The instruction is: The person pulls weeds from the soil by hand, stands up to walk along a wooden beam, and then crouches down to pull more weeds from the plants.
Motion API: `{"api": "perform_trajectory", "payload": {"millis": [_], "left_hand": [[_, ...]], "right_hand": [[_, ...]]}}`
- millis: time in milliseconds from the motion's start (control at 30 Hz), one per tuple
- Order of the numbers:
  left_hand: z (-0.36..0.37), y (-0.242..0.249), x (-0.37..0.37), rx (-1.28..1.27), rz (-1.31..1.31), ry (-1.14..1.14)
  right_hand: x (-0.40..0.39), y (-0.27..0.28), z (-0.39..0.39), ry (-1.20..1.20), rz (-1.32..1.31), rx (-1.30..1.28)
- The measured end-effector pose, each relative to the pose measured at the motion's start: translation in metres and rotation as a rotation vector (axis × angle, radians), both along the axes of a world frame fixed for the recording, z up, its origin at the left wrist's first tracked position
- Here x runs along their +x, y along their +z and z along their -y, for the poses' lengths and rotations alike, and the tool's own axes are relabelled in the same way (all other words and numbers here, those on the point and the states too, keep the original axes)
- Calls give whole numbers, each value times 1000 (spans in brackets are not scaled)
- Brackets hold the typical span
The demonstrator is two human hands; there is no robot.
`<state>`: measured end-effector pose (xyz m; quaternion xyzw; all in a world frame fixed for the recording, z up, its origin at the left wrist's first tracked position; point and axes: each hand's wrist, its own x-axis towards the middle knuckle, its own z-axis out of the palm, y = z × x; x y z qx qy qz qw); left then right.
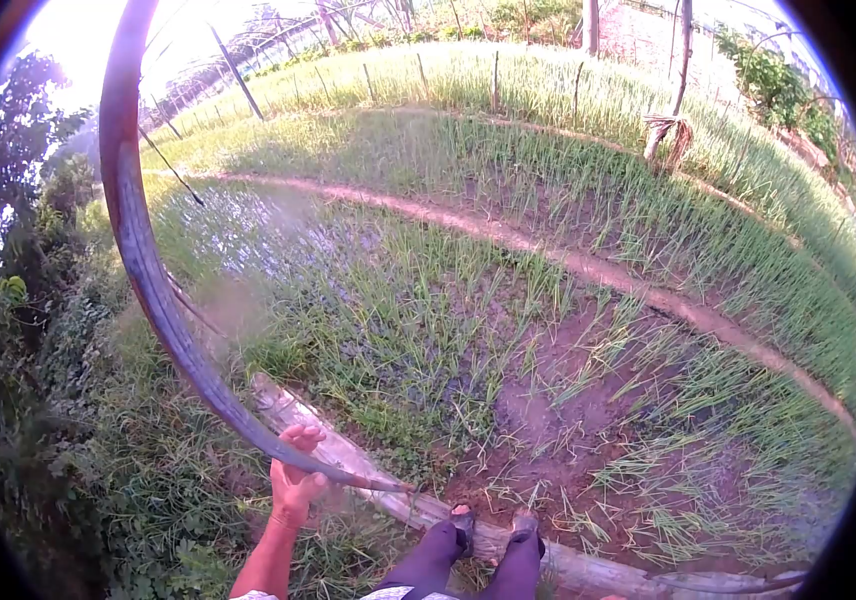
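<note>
My left hand [295,472] is at a long wooden pole [183,345], close to its lower end. The fingers show on the far side of the pole and the thumb on the near side, so the hand is closed around it. Because of the wide lens the pole looks curved; it rises past the upper left edge of the view. Its lower tip lies against a pale log [348,445] along the field's edge. My right hand cannot be made out. My feet, in sandals [463,525], stand on the log.
Ahead lies a wet, muddy plot [558,420] of green grass-like plants, some bent flat. An earth ridge [588,265] curves across it. Dense weeds [158,480] and bushes grow at left. A post with a dry bundle [666,140] stands at the back right, near thin stakes.
</note>
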<state>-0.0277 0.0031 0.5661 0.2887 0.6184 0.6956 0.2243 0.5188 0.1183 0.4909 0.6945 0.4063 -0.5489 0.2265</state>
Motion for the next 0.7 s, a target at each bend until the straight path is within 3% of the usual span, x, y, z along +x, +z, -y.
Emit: {"api": "perform_trajectory", "payload": {"millis": [133, 267, 700], "left_hand": [[-26, 55, -6, 115, -118, -83], [-27, 67, -16, 229, 151, -233], [-37, 71, 10, 158, 45, 20]], "right_hand": [[14, -36, 11, -148, -35, 117], [28, -59, 27, -273, -56, 191], [143, -135, 114, -486, 16, 146]]}}
